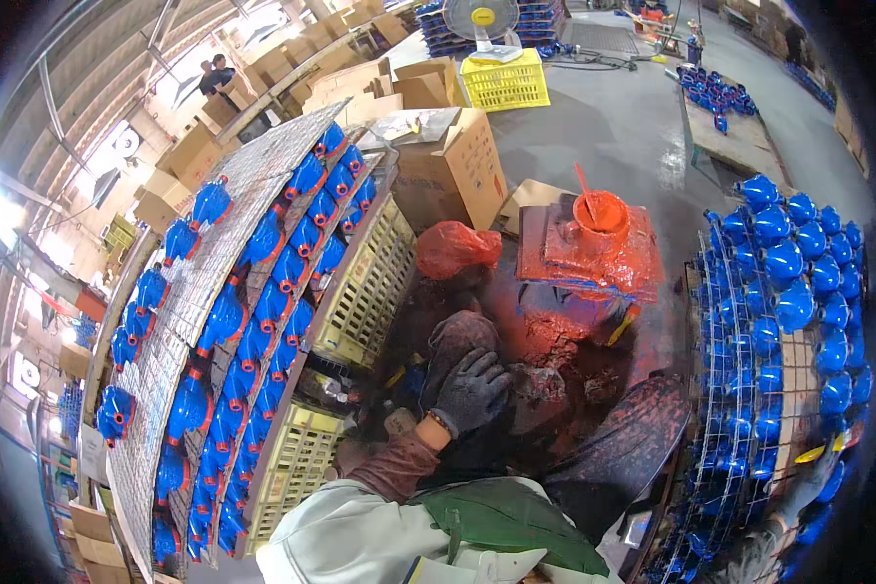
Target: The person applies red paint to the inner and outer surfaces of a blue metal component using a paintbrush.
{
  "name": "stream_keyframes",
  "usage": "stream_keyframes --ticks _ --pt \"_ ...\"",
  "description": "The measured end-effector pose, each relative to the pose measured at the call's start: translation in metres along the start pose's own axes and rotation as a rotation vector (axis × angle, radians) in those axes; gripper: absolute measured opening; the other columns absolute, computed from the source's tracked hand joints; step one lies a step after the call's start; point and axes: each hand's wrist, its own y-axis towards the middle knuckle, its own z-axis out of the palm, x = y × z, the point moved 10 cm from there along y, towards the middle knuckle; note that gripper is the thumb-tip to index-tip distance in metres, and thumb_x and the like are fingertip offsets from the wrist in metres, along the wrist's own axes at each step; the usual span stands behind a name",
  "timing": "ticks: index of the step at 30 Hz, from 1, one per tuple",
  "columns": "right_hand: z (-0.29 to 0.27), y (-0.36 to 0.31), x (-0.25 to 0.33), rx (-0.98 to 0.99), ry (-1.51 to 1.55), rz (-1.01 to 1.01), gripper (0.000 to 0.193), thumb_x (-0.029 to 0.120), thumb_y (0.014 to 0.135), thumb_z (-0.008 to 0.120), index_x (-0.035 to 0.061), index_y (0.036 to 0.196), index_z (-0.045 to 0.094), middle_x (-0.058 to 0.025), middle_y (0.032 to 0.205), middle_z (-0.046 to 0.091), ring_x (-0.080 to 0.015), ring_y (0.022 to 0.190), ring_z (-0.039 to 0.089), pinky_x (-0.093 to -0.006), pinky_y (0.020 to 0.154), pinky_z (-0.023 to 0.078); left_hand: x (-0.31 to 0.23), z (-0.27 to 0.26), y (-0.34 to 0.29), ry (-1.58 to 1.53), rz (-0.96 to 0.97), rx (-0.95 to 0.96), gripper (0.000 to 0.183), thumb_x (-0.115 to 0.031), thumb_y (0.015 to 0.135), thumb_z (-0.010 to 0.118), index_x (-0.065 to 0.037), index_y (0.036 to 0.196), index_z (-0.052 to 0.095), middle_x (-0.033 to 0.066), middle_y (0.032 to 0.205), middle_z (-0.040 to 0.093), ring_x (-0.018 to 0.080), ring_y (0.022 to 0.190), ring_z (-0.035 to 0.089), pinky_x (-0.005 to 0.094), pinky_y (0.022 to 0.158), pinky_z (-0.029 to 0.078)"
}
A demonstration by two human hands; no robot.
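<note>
My left hand [470, 392], in a dark grey glove, lies over my bent knee with its fingers stretched out and nothing in it. At the lower right, my right hand [810, 484], also gloved, reaches to a wire rack [715, 389] stacked with blue rounded castings [794, 306]. Its fingers are closed; a thin yellow-ended piece [810, 455] shows beside them, too dim to name. Before me an open bucket of red paint [602, 216] stands on a paint-covered stand [540, 248], and a red stick [584, 185] leans in it.
On my left, tilted layers of mesh panel [180, 321] carry more blue castings with red rims [222, 321], above yellow crates [360, 282]. A red plastic bag [456, 250] and cardboard box [453, 175] lie ahead. Farther off are a fan [482, 18] and yellow basket [506, 83].
</note>
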Motion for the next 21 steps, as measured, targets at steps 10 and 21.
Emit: stream_keyframes --ticks 10,21 --pt "-0.012 0.012 0.1 -0.035 -0.068 -0.306 0.058 0.01 0.075 0.062 0.0059 0.132 0.049 -0.0225 0.131 0.05 -0.0423 0.127 0.041 -0.0516 0.112 0.026 0.007 -0.002 -0.012 -0.06 0.009 -0.071 0.029 -0.027 0.082 0.059 -0.007 0.103 0.064 0.0114 0.108 0.063 0.0316 0.115 0.053 0.0479 0.109 0.032" --pt "-0.065 0.026 0.195 0.031 -0.084 -0.29 0.045 0.008 0.081 0.064 0.0064 0.125 0.054 -0.0193 0.124 0.057 -0.0395 0.119 0.049 -0.0489 0.106 0.032 0.017 -0.007 -0.027 -0.044 -0.002 -0.083 0.033 -0.032 0.08 0.061 -0.008 0.102 0.064 0.0129 0.1 0.064 0.0337 0.108 0.056 0.0488 0.103 0.037"
